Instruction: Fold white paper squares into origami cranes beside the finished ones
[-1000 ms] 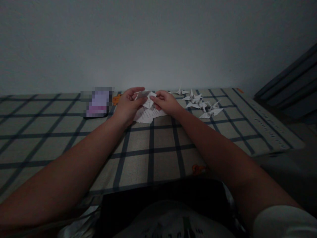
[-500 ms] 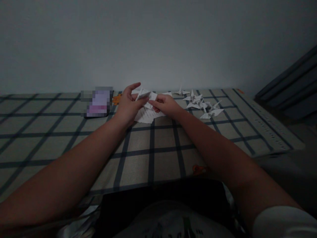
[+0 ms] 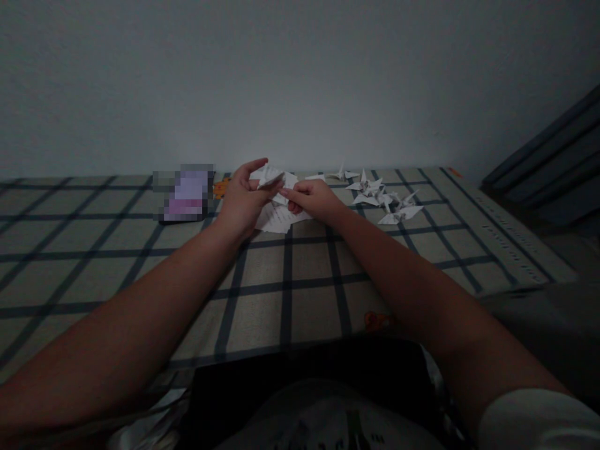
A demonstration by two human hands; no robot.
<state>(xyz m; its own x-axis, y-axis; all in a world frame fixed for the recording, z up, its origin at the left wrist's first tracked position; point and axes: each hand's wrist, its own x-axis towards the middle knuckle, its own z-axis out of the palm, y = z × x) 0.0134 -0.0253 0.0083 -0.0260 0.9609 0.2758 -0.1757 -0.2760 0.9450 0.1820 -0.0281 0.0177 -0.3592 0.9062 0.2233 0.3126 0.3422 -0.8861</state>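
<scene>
A partly folded piece of white paper (image 3: 272, 180) is held up between my two hands above the table. My left hand (image 3: 244, 194) pinches it between thumb and fingers, the index finger raised behind it. From the other side, the thumb and curled fingers of my right hand (image 3: 312, 197) grip its lower right edge. Beneath the hands lie printed sheets of paper (image 3: 274, 220), partly hidden by them. Several folded paper cranes (image 3: 368, 187) rest to the right of my right hand.
The table wears a checked cloth (image 3: 309, 294) with dark stripes. A phone (image 3: 187, 194), its screen blurred out, lies to the left. Behind the table stands a plain wall (image 3: 300, 81). A dark slatted object (image 3: 553, 162) is at the far right.
The folded paper has tilted slightly lower between my hands, and my fingers have shifted a little. The cranes and phone have stayed put.
</scene>
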